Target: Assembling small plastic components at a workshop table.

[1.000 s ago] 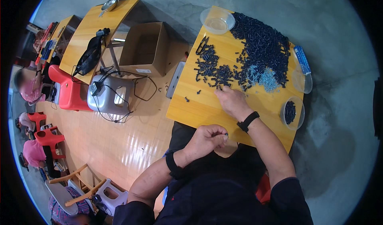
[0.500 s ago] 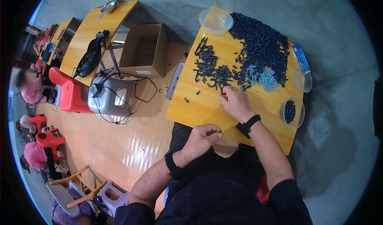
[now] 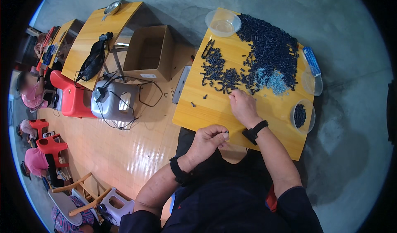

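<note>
Over the table's near edge, my left hand [image 3: 205, 143] pinches a small black piece between thumb and forefinger. My right hand [image 3: 245, 108] is closed above the tabletop, its fingertips at the near side of a loose cluster of small black tube-like pieces [image 3: 228, 80]. Whatever those fingertips grip is hidden. Beyond lies a large heap of similar black pieces [image 3: 273, 40], with a pile of tiny light-blue pieces [image 3: 273, 81] at its near side. Two stray black pieces [image 3: 193, 104] lie toward the left edge.
On the wooden table [image 3: 198, 119] are a clear bowl [image 3: 212, 23], black snips [image 3: 208, 48], a blue box [image 3: 312, 61], an upper clear tub [image 3: 315, 85], and a tub [image 3: 309, 124] with black pieces. A cardboard box [image 3: 142, 67] and grey stool [image 3: 108, 105] stand left; people sit farther off.
My left hand has turned slightly, so the black piece shows more at its fingertips. My right hand has stayed by the near edge of the cluster, shifting only a little.
</note>
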{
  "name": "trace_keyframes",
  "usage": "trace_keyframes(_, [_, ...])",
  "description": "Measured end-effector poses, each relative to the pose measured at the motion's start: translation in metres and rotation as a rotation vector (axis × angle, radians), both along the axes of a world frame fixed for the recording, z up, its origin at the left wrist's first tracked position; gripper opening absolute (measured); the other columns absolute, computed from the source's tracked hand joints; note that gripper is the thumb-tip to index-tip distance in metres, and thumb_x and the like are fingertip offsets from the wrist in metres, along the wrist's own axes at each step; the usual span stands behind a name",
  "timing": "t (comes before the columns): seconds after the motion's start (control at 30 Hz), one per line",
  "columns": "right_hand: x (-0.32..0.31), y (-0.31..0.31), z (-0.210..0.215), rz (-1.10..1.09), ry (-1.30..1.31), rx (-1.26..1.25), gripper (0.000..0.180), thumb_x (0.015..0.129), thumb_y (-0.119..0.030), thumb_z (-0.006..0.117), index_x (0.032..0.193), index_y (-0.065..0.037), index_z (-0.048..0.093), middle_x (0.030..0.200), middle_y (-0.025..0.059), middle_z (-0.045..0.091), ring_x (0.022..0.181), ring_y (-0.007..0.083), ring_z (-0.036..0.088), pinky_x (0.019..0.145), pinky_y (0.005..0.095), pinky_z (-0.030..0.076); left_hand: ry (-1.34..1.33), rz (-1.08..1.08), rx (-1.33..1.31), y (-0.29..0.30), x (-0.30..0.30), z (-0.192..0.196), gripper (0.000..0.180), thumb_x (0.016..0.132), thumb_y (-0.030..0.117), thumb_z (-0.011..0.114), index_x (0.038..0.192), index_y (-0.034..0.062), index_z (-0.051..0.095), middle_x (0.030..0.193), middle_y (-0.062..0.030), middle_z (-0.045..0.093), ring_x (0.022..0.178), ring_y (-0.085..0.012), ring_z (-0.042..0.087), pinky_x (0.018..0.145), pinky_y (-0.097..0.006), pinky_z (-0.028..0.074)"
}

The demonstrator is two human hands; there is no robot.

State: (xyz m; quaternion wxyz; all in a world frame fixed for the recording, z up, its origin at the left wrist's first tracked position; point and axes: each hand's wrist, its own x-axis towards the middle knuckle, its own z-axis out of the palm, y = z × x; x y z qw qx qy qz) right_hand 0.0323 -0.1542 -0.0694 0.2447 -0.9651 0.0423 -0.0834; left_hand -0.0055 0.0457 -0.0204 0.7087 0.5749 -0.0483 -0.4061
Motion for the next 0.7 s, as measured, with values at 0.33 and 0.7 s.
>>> trace_keyframes(0.33, [-0.031, -0.015, 0.035, -0.225, 0.191, 1.069, 0.012, 0.093, -0.009, 0.054, 0.088, 0.001, 0.060, 0.076, 0.0034, 0.059, 0.062, 0.0096, 0.061, 0.052, 0.0233, 0.051, -0.028, 0.158, -0.107, -0.005, 0.010, 0.016, 0.012, 0.090, 0.006, 0.060, 0.100, -0.0007, 0.062, 0.085, -0.0071, 0.067, 0.072, -0.0130, 0.064, 0.066, -0.025, 0.052])
trace_keyframes(0.7, [-0.077, -0.012, 0.096, -0.069, 0.185, 1.336, 0.010, 0.092, -0.001, 0.053, 0.098, 0.005, 0.059, 0.085, 0.0075, 0.061, 0.067, 0.0136, 0.064, 0.062, 0.0261, 0.055, -0.023, 0.154, -0.144, -0.014, 0.001, 0.034, 0.015, 0.089, 0.003, 0.062, 0.102, -0.0038, 0.063, 0.084, -0.0071, 0.066, 0.073, -0.0122, 0.065, 0.067, -0.024, 0.053])
